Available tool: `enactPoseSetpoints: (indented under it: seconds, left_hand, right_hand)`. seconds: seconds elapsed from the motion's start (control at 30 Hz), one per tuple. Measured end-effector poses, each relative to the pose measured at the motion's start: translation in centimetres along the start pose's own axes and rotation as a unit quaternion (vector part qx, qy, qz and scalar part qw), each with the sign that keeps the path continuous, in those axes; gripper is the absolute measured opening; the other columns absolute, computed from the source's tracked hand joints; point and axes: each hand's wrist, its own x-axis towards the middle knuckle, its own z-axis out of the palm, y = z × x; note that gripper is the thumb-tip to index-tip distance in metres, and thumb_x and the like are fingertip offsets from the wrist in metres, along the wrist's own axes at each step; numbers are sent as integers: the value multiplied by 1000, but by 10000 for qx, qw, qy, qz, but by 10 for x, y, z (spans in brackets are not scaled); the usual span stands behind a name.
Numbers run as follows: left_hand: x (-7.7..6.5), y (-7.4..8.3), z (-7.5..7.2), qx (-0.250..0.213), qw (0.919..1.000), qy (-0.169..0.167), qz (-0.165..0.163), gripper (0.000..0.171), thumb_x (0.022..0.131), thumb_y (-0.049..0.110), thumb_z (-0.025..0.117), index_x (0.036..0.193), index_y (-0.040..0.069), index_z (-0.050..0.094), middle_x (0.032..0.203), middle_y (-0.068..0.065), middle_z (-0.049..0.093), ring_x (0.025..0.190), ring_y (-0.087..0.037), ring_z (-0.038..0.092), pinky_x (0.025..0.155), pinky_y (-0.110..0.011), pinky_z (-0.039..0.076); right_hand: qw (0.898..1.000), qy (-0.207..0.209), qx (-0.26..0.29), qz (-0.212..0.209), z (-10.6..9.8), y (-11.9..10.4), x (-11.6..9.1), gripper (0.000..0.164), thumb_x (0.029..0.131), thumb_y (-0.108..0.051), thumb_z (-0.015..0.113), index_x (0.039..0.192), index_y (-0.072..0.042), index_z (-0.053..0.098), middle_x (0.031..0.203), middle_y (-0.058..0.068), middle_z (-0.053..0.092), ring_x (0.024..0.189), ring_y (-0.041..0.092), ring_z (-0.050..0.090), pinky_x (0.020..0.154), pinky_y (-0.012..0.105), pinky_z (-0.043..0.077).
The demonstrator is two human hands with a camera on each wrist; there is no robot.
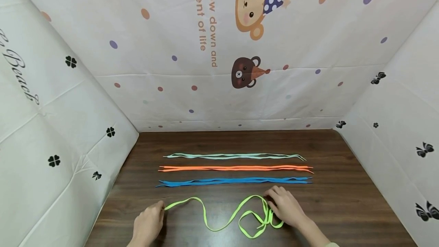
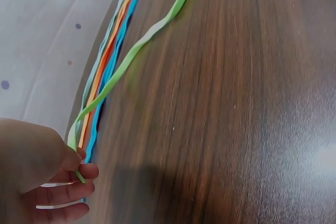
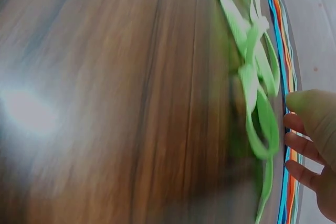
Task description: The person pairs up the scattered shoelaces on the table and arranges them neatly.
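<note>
A lime green shoelace (image 1: pixel 219 228) winds across the front of the table. My left hand (image 1: pixel 148 222) pinches one end of it between thumb and fingers; in the left wrist view the lace (image 2: pixel 137 46) rises from that grip with its tip poking out below the thumb. At the other side, the lace lies in a loose tangle (image 3: pixel 251 72). My right hand (image 1: pixel 285 206) hovers beside this tangle, its fingers (image 3: pixel 304 148) loosely spread with nothing between them in the right wrist view.
Behind the hands, three flat bundles lie side by side: blue laces (image 1: pixel 233 180), orange laces (image 1: pixel 236 168) and mint green laces (image 1: pixel 236 156). The brown wooden table (image 1: pixel 343 186) is bordered by white printed cloth (image 1: pixel 192 98) at the back and both sides.
</note>
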Motion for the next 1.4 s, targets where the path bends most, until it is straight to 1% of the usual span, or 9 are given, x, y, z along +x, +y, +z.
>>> enactPoseSetpoints:
  seconds: [0.27, 0.4, 0.47, 0.57, 0.8, 0.93, 1.07, 1.23, 1.4]
  left_hand:
    - [2, -10, 0, -57, 9997, -48, -217, 7, 81, 5, 64, 84, 10, 61, 72, 1, 64, 49, -18, 56, 39, -35, 38]
    - [2, -14, 1, -51, 9996, -30, -293, 5, 82, 5, 63, 84, 8, 60, 72, 0, 64, 48, -19, 55, 39, -36, 38]
    - [1, -17, 2, -58, 9995, -13, -316, 3, 83, 6, 62, 84, 8, 60, 72, 0, 64, 47, -19, 54, 38, -36, 37]
    - [1, -21, 3, -66, 9993, 4, -361, 2, 83, 7, 62, 84, 7, 60, 72, 0, 64, 47, -19, 54, 38, -36, 37]
    - [4, -29, 4, -82, 9992, 1, -393, 4, 82, 6, 64, 85, 5, 61, 72, 0, 65, 46, -17, 53, 37, -33, 37]
    - [5, -33, 1, -78, 9992, 141, -366, 4, 82, 6, 64, 85, 7, 62, 73, -2, 66, 47, -18, 55, 36, -32, 37]
    - [7, -37, -2, -81, 9990, 339, -286, 4, 82, 5, 64, 85, 8, 63, 75, -5, 67, 47, -19, 56, 35, -30, 36]
    - [12, -40, -6, -64, 9986, 493, -192, 2, 83, 5, 62, 85, 5, 64, 73, -6, 67, 43, -13, 49, 34, -24, 34]
    - [19, -42, -7, 9, 9978, 666, -11, 1, 82, 4, 65, 81, 5, 64, 71, -5, 67, 42, -12, 48, 34, -24, 33]
  right_hand:
    - [9992, -196, 46, -343, 17, -17, 19, 25, 76, -18, 74, 98, -18, 64, 90, -7, 55, 78, 10, 50, 60, 27, 40]
    - [9992, -182, -27, -345, 21, -23, 22, 18, 75, -15, 74, 84, -19, 59, 80, -11, 46, 69, 4, 38, 56, 21, 32]
    - [9995, -101, -58, -302, 22, -25, 22, 21, 75, -13, 74, 78, -21, 54, 75, -14, 40, 66, 2, 30, 55, 20, 27]
    - [9998, -70, 36, -172, 20, -24, 22, 24, 77, -13, 72, 74, -22, 50, 71, -17, 37, 64, 0, 25, 54, 18, 24]
    - [9979, -304, 473, 306, 8, -13, 19, 16, 82, -11, 68, 80, -19, 54, 71, -17, 48, 59, -1, 37, 53, 19, 32]
    - [9962, -370, 458, 644, -4, -5, 16, 17, 81, -10, 69, 80, -20, 55, 71, -18, 47, 59, -1, 38, 55, 19, 34]
    - [9944, -401, 317, 924, -16, 5, 9, 16, 80, -8, 68, 82, -20, 59, 74, -17, 51, 63, -1, 45, 56, 21, 39]
    - [9943, -374, 178, 985, -28, 19, 1, 14, 79, -8, 69, 83, -20, 64, 77, -14, 55, 69, 2, 53, 58, 22, 44]
    - [9940, -319, 185, 1028, -37, 33, -5, 11, 79, -9, 69, 82, -18, 65, 77, -14, 57, 67, -1, 52, 56, 21, 43]
